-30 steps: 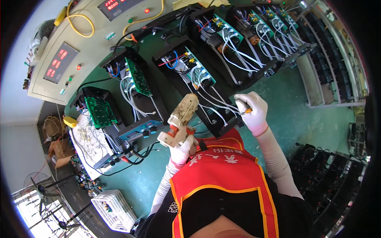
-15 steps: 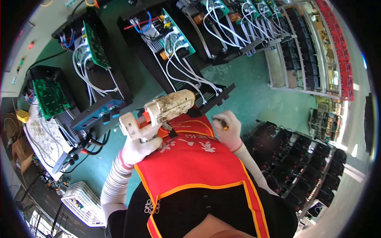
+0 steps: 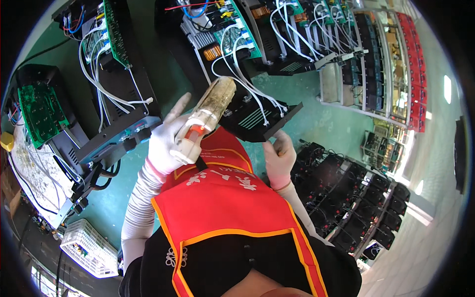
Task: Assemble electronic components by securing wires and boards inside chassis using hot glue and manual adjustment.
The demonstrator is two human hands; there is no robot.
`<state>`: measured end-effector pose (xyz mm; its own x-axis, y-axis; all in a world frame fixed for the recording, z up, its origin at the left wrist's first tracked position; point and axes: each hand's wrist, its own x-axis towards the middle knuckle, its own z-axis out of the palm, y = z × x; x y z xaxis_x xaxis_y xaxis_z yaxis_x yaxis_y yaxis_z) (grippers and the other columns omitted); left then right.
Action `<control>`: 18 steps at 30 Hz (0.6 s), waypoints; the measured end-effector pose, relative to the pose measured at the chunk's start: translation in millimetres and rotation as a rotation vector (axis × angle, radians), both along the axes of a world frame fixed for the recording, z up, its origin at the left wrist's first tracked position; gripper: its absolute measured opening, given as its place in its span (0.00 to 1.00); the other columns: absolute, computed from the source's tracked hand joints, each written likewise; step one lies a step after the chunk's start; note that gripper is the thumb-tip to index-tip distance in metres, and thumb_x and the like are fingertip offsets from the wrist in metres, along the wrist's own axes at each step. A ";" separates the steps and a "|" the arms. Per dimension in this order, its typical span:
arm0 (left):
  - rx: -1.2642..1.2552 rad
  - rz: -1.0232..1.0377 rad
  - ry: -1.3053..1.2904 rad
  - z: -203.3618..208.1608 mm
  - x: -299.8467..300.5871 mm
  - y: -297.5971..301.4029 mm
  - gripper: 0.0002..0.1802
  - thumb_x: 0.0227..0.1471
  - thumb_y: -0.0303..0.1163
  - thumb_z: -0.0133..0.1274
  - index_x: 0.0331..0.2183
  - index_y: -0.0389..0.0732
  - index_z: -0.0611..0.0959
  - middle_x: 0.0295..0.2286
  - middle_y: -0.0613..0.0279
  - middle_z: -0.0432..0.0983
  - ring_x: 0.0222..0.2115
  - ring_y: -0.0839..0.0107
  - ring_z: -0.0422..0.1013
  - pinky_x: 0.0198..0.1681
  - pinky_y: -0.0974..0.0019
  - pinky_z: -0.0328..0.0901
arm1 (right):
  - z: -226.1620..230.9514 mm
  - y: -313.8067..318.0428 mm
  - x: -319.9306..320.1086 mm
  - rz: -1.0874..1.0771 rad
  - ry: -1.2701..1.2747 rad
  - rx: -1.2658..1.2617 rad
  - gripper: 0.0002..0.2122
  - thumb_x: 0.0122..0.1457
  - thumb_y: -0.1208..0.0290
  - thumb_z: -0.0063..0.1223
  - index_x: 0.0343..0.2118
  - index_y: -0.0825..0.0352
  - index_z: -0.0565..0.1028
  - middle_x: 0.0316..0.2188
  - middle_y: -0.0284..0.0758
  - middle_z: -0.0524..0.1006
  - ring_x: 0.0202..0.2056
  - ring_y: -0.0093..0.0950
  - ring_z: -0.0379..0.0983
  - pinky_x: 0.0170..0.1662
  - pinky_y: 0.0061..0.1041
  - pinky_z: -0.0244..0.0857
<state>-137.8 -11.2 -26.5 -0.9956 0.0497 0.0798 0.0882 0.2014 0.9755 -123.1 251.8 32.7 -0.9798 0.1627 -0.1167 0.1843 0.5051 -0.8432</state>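
My left hand (image 3: 167, 141), in a white glove, is closed around a worn, stained off-white gun-shaped tool (image 3: 213, 104) with an orange part. One finger sticks out along its left side. The tool's far end points up over a black chassis, in front of a circuit board (image 3: 237, 37) with white cables. My right hand (image 3: 279, 159), also gloved, has its fingers curled by the near edge of the black slotted panel (image 3: 255, 121); whether they touch it I cannot tell. A small dark bit shows between those fingers, too small to name.
At left stand another open chassis with a green board (image 3: 115, 37) and a unit with an upright board (image 3: 42, 116). A white basket (image 3: 91, 250) sits lower left. Several black units (image 3: 341, 198) fill the lower right; a rack (image 3: 341, 91) stands behind.
My left hand has turned the gun-shaped tool more upright and raised it toward the chassis. My right hand has come up to the panel's near edge. The whole view has shifted a little.
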 end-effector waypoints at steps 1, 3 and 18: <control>0.021 0.012 0.010 -2.1 1.0 -0.5 0.22 0.42 0.26 0.59 0.43 0.36 0.79 0.52 0.44 0.69 0.51 0.58 0.70 0.52 0.65 0.66 | -2.0 3.7 0.1 -0.057 -0.028 0.060 0.11 0.50 0.82 0.56 0.38 0.69 0.76 0.26 0.25 0.72 0.21 0.11 0.58 0.25 0.14 0.54; -0.039 0.047 0.138 -7.0 -1.8 -0.3 0.21 0.43 0.27 0.59 0.43 0.39 0.80 0.53 0.44 0.68 0.42 0.58 0.77 0.44 0.67 0.71 | -4.0 8.9 2.0 -0.101 -0.079 0.098 0.18 0.54 0.80 0.51 0.50 0.71 0.73 0.23 0.22 0.68 0.22 0.10 0.56 0.25 0.12 0.53; -0.120 0.040 0.096 1.0 37.3 -14.8 0.16 0.41 0.28 0.60 0.37 0.38 0.81 0.37 0.52 0.78 0.33 0.60 0.77 0.33 0.64 0.71 | 25.5 -12.8 13.4 -0.076 -0.183 -0.140 0.26 0.62 0.67 0.41 0.63 0.70 0.56 0.18 0.22 0.66 0.18 0.11 0.56 0.22 0.13 0.50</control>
<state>-100.5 -26.0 -25.5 -0.9850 0.0251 0.1706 0.1696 0.3213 0.9317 -109.7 239.0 58.2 -0.9257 0.2045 -0.3181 0.3737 0.3643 -0.8530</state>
